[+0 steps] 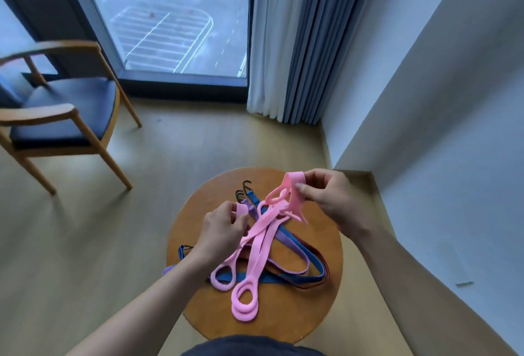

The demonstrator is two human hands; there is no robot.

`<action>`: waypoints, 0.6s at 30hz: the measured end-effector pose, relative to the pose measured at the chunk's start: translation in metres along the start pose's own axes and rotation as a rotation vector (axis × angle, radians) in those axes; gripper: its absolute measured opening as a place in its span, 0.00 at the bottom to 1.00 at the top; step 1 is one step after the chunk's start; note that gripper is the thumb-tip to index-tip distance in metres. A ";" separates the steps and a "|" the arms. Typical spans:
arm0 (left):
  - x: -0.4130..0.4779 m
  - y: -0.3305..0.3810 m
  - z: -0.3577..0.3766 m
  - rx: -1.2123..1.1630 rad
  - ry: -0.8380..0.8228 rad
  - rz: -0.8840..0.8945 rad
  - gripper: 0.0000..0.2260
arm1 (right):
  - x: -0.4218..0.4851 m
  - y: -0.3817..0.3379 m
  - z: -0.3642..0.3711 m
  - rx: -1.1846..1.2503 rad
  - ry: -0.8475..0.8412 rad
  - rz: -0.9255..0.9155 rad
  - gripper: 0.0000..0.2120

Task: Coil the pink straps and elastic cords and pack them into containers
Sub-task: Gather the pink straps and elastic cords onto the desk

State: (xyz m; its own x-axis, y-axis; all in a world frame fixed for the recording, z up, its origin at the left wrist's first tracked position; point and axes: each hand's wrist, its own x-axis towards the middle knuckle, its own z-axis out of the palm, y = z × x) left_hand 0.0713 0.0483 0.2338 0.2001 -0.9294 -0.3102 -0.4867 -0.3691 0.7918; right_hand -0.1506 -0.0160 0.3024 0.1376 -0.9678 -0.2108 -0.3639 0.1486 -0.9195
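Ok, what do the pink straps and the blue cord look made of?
The pink straps look like soft rubber or silicone: smooth matte, moulded ring ends, bending limply. The blue cord looks like woven elastic, faintly ribbed, though blur leaves that open.

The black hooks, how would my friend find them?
Find the round wooden table. At its far edge, beyond the pink straps, lie the black hooks. They alone are thin and dark; everything around them is a coloured band.

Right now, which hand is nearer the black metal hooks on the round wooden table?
Left. The left hand pinches a pink strap end just in front of the hooks; the right hand grips pink strap folds farther to their right.
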 end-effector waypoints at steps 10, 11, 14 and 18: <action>-0.050 0.056 -0.032 -0.143 -0.153 0.225 0.16 | -0.111 -0.045 -0.024 -0.198 0.081 -0.177 0.08; -0.060 0.062 -0.029 -0.156 -0.208 0.261 0.15 | -0.124 -0.046 -0.027 -0.190 0.093 -0.175 0.08; -0.093 0.078 -0.015 -0.111 -0.369 0.378 0.30 | -0.164 -0.046 -0.038 -0.140 0.134 -0.158 0.07; -0.130 0.097 0.017 0.003 -0.458 0.543 0.36 | -0.218 -0.037 -0.051 -0.078 0.204 -0.148 0.06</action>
State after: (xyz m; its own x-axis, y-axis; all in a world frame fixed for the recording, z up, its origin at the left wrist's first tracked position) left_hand -0.0169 0.1333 0.3419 -0.4487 -0.8915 -0.0629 -0.4186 0.1475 0.8961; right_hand -0.2143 0.1790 0.3992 0.0088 -1.0000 0.0027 -0.4242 -0.0061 -0.9055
